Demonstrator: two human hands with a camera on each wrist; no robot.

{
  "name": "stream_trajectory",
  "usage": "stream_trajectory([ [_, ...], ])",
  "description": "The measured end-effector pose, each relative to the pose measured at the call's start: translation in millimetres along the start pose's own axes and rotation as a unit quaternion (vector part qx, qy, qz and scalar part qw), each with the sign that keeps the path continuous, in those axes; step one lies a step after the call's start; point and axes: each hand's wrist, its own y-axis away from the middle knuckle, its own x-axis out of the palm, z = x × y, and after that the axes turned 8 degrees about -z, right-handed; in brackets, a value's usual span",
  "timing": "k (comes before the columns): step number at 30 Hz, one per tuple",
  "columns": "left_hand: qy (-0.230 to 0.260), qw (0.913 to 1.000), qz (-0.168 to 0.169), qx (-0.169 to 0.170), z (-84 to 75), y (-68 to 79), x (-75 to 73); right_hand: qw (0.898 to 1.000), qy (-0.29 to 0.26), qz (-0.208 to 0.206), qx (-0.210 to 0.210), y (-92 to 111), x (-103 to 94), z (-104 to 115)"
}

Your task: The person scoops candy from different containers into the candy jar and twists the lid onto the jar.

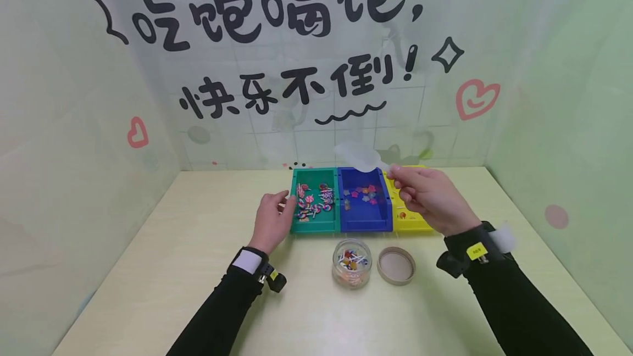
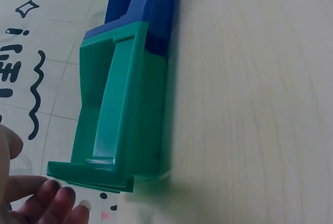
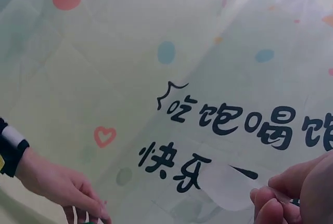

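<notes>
My right hand (image 1: 430, 196) pinches the narrow end of a thin, translucent white plastic scoop (image 1: 360, 156), raised over the blue bin (image 1: 365, 226). In the right wrist view the rounded part of the scoop (image 3: 226, 186) stands out against the lettered backdrop. Fingers loosely bent, my left hand (image 1: 272, 220) is at the outer left side of the green bin (image 1: 315, 227); the left wrist view puts its fingertips (image 2: 65, 198) right at the bin's end rim. Small lollipop-shaped pieces (image 1: 309, 199) lie in the green bin, star-shaped pieces (image 1: 366, 194) in the blue one.
A yellow bin (image 1: 412, 225), partly behind my right hand, adjoins the blue one. In front stand an uncapped glass jar (image 1: 351, 279) of small mixed pieces and its round lid (image 1: 396, 266). The pale wooden table (image 1: 207, 218) meets a printed backdrop (image 1: 296, 142) behind the bins.
</notes>
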Motion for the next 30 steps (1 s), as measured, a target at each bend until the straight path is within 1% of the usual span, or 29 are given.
stream_trajectory([
  [3, -0.018, 0.9998, -0.003, -0.004, 5.4, -3.8, 4.9, 0.998, 0.066, -0.015, -0.007, -10, 10.9, -2],
  [6, -0.018, 0.9995, 0.004, -0.027, 10.3, -6.1, 8.5, 0.99, 0.135, -0.028, -0.01, -21, 24.9, -7],
  [9, -0.01, 0.9987, 0.011, -0.049, 14.4, -6.9, 10.0, 0.976, 0.214, -0.03, -0.022, -31, 42.4, -12],
  [12, -0.002, 0.9983, 0.014, -0.057, 17.1, -7.6, 11.1, 0.958, 0.283, -0.021, -0.036, -40, 60.6, -15],
  [14, 0.002, 0.9981, 0.014, -0.06, 17.4, -8.5, 11.3, 0.948, 0.314, -0.009, -0.044, -45, 71.5, -17],
  [16, 0.005, 0.9979, 0.014, -0.063, 17.3, -9.2, 11.1, 0.941, 0.336, -0.004, -0.043, -51, 80.9, -19],
  [17, 0.007, 0.9977, 0.015, -0.065, 17.3, -9.5, 10.8, 0.938, 0.345, -0.003, -0.041, -54, 84.9, -20],
  [19, 0.01, 0.9974, 0.02, -0.069, 17.0, -10.0, 10.3, 0.935, 0.353, -0.002, -0.028, -59, 91.4, -22],
  [21, 0.013, 0.9969, 0.025, -0.074, 16.9, -9.9, 9.8, 0.935, 0.354, -0.004, -0.007, -63, 96.1, -25],
  [22, 0.013, 0.9966, 0.028, -0.076, 17.2, -10.0, 9.7, 0.937, 0.349, -0.002, 0.005, -65, 98.0, -26],
  [24, 0.015, 0.9963, 0.033, -0.078, 17.4, -10.1, 8.8, 0.947, 0.319, 0.008, 0.032, -68, 101.3, -31],
  [27, 0.016, 0.9955, 0.038, -0.085, 17.1, -10.7, 7.6, 0.966, 0.249, 0.022, 0.072, -72, 106.9, -38],
  [29, 0.017, 0.995, 0.043, -0.088, 16.3, -11.3, 7.1, 0.975, 0.199, 0.019, 0.092, -72, 111.7, -44],
  [30, 0.018, 0.9946, 0.046, -0.091, 15.8, -11.6, 6.9, 0.978, 0.181, 0.012, 0.099, -73, 114.5, -47],
])
